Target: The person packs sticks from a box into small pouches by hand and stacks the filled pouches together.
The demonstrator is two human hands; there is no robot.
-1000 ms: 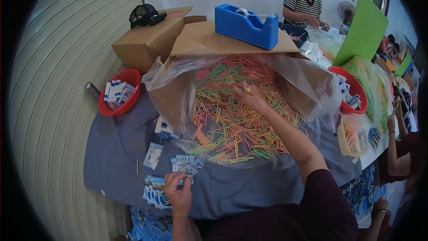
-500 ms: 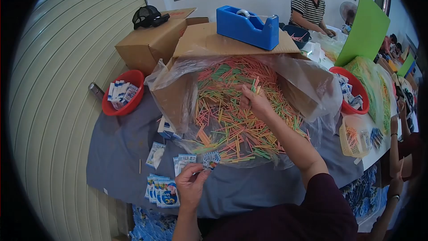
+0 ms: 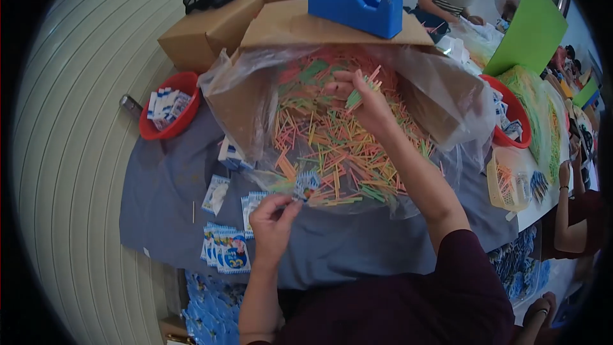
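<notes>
Left hand (image 3: 272,225) pinching a small blue packet (image 3: 306,184), right hand (image 3: 372,105) curled around some thin sticks (image 3: 361,94) — above a colorful stick pile (image 3: 357,160), open box (image 3: 239,112) around it

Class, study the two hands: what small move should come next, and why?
Probably bring the right hand toward the small packet: it holds several coloured sticks, while the left hand pinches that packet, and the two hands are apart.

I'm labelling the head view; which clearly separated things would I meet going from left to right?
Metallic cylinder, first red bowl, left hand, small packet, right hand, second red bowl.
</notes>
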